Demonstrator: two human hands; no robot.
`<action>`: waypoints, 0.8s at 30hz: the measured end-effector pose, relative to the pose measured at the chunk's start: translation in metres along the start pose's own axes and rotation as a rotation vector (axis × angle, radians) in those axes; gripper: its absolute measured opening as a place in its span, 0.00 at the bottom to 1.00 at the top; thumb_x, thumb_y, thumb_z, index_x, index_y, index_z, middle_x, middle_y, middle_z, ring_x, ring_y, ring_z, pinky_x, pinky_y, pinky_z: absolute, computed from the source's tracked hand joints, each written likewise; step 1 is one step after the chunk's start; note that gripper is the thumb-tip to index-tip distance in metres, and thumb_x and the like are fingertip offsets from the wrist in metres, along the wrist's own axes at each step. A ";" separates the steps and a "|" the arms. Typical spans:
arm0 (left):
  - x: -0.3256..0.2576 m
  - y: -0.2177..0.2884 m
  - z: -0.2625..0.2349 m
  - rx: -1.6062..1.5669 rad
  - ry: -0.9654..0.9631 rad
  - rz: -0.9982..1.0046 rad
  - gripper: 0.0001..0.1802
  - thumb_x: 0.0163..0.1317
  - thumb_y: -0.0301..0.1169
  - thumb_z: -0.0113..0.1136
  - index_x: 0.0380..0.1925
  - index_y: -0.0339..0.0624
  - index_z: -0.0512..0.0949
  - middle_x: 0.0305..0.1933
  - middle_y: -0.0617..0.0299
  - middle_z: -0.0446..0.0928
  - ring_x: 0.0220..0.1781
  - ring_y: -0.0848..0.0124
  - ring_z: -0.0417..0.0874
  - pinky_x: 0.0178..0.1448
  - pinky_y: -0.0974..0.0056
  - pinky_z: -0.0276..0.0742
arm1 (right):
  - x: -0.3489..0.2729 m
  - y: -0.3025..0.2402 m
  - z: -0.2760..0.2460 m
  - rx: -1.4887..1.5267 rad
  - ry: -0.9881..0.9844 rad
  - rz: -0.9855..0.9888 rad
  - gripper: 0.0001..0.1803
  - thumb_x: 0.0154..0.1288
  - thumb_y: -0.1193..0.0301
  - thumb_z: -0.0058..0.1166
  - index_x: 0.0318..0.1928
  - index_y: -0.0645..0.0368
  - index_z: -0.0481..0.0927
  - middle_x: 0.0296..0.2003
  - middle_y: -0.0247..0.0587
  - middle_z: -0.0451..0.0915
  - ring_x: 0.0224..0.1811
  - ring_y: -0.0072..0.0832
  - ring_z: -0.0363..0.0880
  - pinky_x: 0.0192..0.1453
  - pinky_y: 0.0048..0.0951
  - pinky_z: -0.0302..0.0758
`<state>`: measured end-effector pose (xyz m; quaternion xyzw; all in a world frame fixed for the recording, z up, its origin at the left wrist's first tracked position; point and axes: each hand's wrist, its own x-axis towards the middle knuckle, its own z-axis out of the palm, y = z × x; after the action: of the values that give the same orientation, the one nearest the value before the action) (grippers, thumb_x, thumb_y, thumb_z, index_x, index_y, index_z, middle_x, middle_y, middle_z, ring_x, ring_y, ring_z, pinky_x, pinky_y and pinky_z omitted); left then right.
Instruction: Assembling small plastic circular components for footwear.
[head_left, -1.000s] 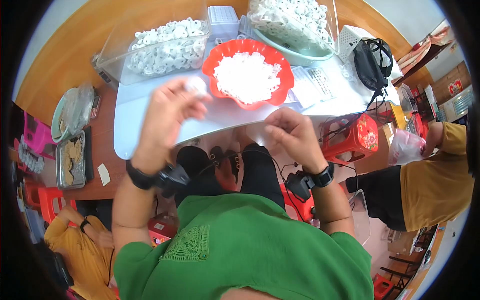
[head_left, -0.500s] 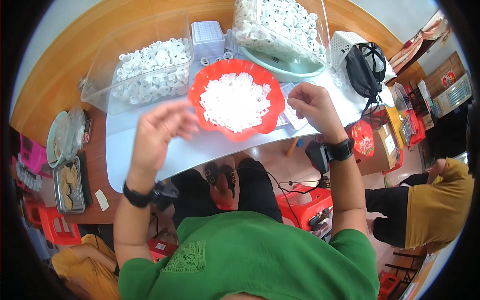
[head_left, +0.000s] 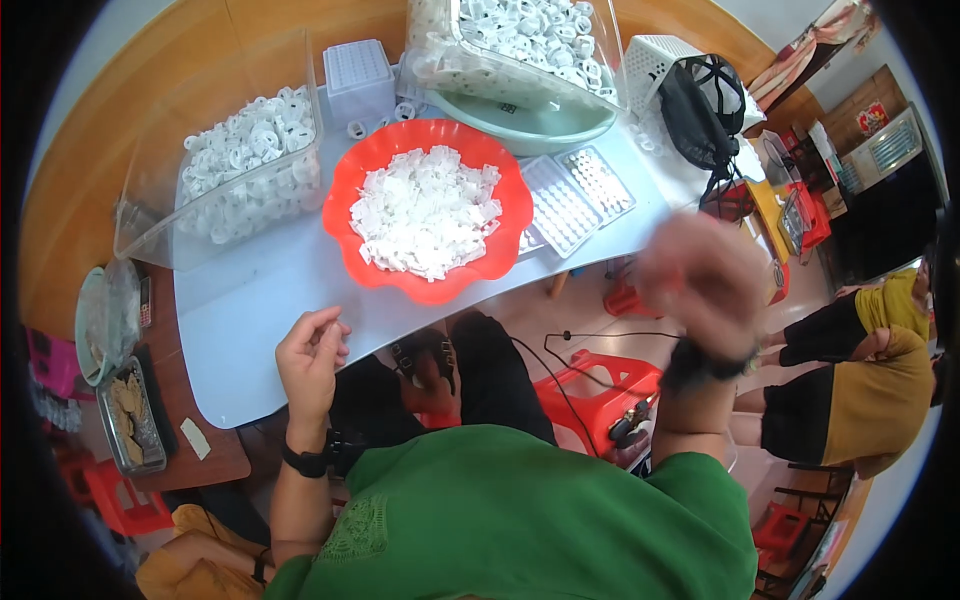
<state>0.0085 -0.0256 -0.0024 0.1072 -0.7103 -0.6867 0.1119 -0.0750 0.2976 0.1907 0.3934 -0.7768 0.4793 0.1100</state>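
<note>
A red, wavy-rimmed bowl [head_left: 515,190] stands on the light table [head_left: 230,330], heaped with small white plastic pieces [head_left: 425,210]. My left hand [head_left: 312,365] is at the table's near edge, below and left of the bowl. Its thumb and fingers are drawn together, and whatever they may hold is hidden. Off the table's right side, my right hand [head_left: 705,285] is smeared by motion, so its fingers cannot be read. Flat white trays with rows of round spots [head_left: 560,205] lie just right of the bowl, nearer to my right hand.
Clear bins of white ring-shaped parts stand at the back left [head_left: 250,160] and back right [head_left: 530,50], the latter over a pale green basin [head_left: 535,125]. A black mesh bag [head_left: 705,125] hangs by a white basket [head_left: 655,65]. Other people are at the right [head_left: 870,400] and lower left.
My left hand has come back toward me from beside the bowl, its fingers drawing together. The right hand has swung from the trays out to the right. The whole view has shifted a little.
</note>
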 end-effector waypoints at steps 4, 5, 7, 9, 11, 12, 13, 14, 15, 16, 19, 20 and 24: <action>0.003 0.004 0.007 0.037 0.015 0.028 0.10 0.64 0.25 0.54 0.44 0.34 0.77 0.31 0.63 0.77 0.27 0.81 0.73 0.29 0.79 0.68 | -0.006 -0.045 0.017 0.873 -0.507 -0.618 0.16 0.68 0.69 0.40 0.26 0.67 0.71 0.31 0.57 0.76 0.25 0.47 0.75 0.26 0.37 0.73; 0.001 0.003 0.008 0.046 0.023 0.022 0.10 0.64 0.25 0.54 0.44 0.34 0.77 0.31 0.63 0.77 0.27 0.81 0.73 0.29 0.79 0.68 | -0.005 -0.063 0.037 0.936 -0.299 -0.566 0.08 0.66 0.75 0.45 0.31 0.64 0.75 0.23 0.46 0.71 0.19 0.33 0.67 0.19 0.29 0.60; -0.003 -0.001 0.004 0.054 0.078 0.014 0.10 0.64 0.25 0.54 0.43 0.34 0.78 0.31 0.63 0.77 0.27 0.82 0.73 0.29 0.79 0.68 | 0.002 -0.079 0.065 0.997 -0.101 -0.516 0.05 0.63 0.80 0.50 0.36 0.62 0.79 0.15 0.34 0.67 0.12 0.19 0.59 0.13 0.20 0.48; -0.002 -0.001 0.007 0.051 0.060 0.028 0.10 0.64 0.24 0.54 0.43 0.34 0.78 0.31 0.64 0.77 0.27 0.82 0.73 0.29 0.79 0.69 | 0.005 -0.076 0.070 1.127 -0.072 -0.643 0.04 0.63 0.78 0.53 0.38 0.63 0.80 0.16 0.35 0.67 0.11 0.19 0.59 0.13 0.20 0.47; -0.001 0.000 0.007 0.035 0.044 0.055 0.10 0.63 0.24 0.54 0.43 0.34 0.78 0.31 0.64 0.76 0.27 0.82 0.73 0.29 0.79 0.69 | 0.013 -0.065 0.046 1.297 -0.679 -0.521 0.13 0.67 0.72 0.38 0.23 0.58 0.62 0.18 0.47 0.64 0.17 0.40 0.65 0.18 0.36 0.57; 0.000 0.002 0.009 0.040 0.035 0.055 0.10 0.63 0.24 0.55 0.43 0.34 0.78 0.31 0.64 0.76 0.27 0.82 0.73 0.29 0.78 0.69 | 0.012 -0.067 0.045 1.315 -0.646 -0.519 0.12 0.67 0.73 0.37 0.23 0.58 0.63 0.17 0.46 0.61 0.17 0.40 0.63 0.18 0.35 0.55; -0.001 0.001 0.009 0.039 0.036 0.051 0.10 0.63 0.24 0.55 0.43 0.34 0.78 0.31 0.64 0.76 0.27 0.82 0.73 0.29 0.78 0.69 | 0.010 -0.068 0.047 1.339 -0.625 -0.512 0.12 0.67 0.74 0.36 0.24 0.59 0.63 0.17 0.45 0.59 0.17 0.41 0.61 0.18 0.34 0.53; -0.003 -0.003 0.006 0.041 0.041 0.055 0.10 0.63 0.23 0.54 0.43 0.33 0.78 0.31 0.64 0.76 0.27 0.81 0.73 0.29 0.78 0.69 | 0.009 -0.068 0.049 1.336 -0.633 -0.516 0.12 0.67 0.74 0.36 0.24 0.59 0.63 0.17 0.45 0.59 0.17 0.41 0.61 0.18 0.34 0.53; -0.002 -0.004 0.005 0.037 0.046 0.061 0.10 0.63 0.23 0.54 0.43 0.33 0.78 0.31 0.64 0.76 0.27 0.81 0.73 0.29 0.78 0.69 | 0.008 -0.066 0.052 1.301 -0.600 -0.523 0.13 0.68 0.72 0.36 0.24 0.59 0.63 0.17 0.44 0.59 0.16 0.39 0.61 0.18 0.34 0.53; -0.003 -0.003 0.005 0.049 0.046 0.063 0.09 0.63 0.23 0.54 0.43 0.33 0.78 0.31 0.64 0.75 0.27 0.81 0.73 0.28 0.78 0.69 | 0.009 -0.065 0.051 1.276 -0.565 -0.528 0.14 0.68 0.70 0.37 0.24 0.59 0.63 0.17 0.43 0.59 0.16 0.37 0.61 0.18 0.35 0.54; -0.005 -0.003 0.006 0.061 0.052 0.058 0.09 0.63 0.22 0.54 0.42 0.33 0.78 0.31 0.63 0.75 0.26 0.81 0.73 0.28 0.78 0.69 | 0.013 -0.069 0.065 1.128 -0.219 -0.679 0.12 0.67 0.82 0.39 0.43 0.63 0.78 0.22 0.46 0.72 0.12 0.22 0.63 0.14 0.22 0.52; -0.005 -0.004 0.005 0.058 0.052 0.056 0.09 0.63 0.22 0.54 0.42 0.32 0.78 0.31 0.63 0.75 0.26 0.81 0.73 0.27 0.78 0.69 | 0.015 -0.065 0.062 1.121 -0.220 -0.679 0.12 0.67 0.82 0.39 0.43 0.63 0.78 0.22 0.46 0.72 0.12 0.22 0.63 0.14 0.22 0.52; 0.000 0.001 0.009 0.037 0.033 0.055 0.09 0.63 0.22 0.54 0.42 0.32 0.78 0.31 0.63 0.75 0.26 0.81 0.73 0.26 0.78 0.68 | 0.045 0.003 -0.006 0.569 -0.112 -0.302 0.10 0.63 0.74 0.48 0.41 0.66 0.77 0.28 0.40 0.77 0.25 0.26 0.74 0.31 0.25 0.70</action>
<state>0.0058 -0.0173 -0.0019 0.1009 -0.7236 -0.6682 0.1405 -0.1084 0.2801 0.2167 0.5448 -0.5493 0.6332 0.0227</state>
